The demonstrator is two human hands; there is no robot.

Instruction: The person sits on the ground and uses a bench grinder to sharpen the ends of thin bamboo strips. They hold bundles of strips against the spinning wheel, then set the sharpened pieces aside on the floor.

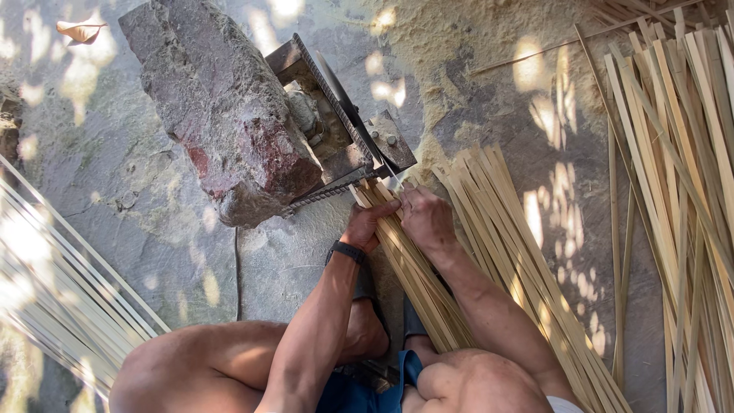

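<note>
Left hand [368,222]: closed around the upper end of a bundle of bamboo strips [417,275], fingers wrapped over the top of the strips. A dark wristband [348,252] sits on this wrist.

Right hand [425,218]: closed on the same bundle, just beside the left hand, fingers curled at the strip ends.

Bundle position: centre of the frame, running diagonally from the hands down toward the lower right, between the person's knees. Its upper end meets the lower corner of a metal blade fixture [344,122].

Blade fixture: a rusted metal frame with a toothed edge and a thin blade, set above the hands at upper centre. A large reddish-grey stone [222,107] lies against its left side, touching it.

Surroundings:
- A second, looser layer of strips [520,260] lies fanned out just right of the held bundle.
- A pile of longer strips [680,191] occupies the right edge of the frame.
- Pale thin slivers [53,291] lie along the left edge.
- A dry leaf [79,30] rests on the stone ground [138,199] at upper left.
- No containers are visible.
</note>
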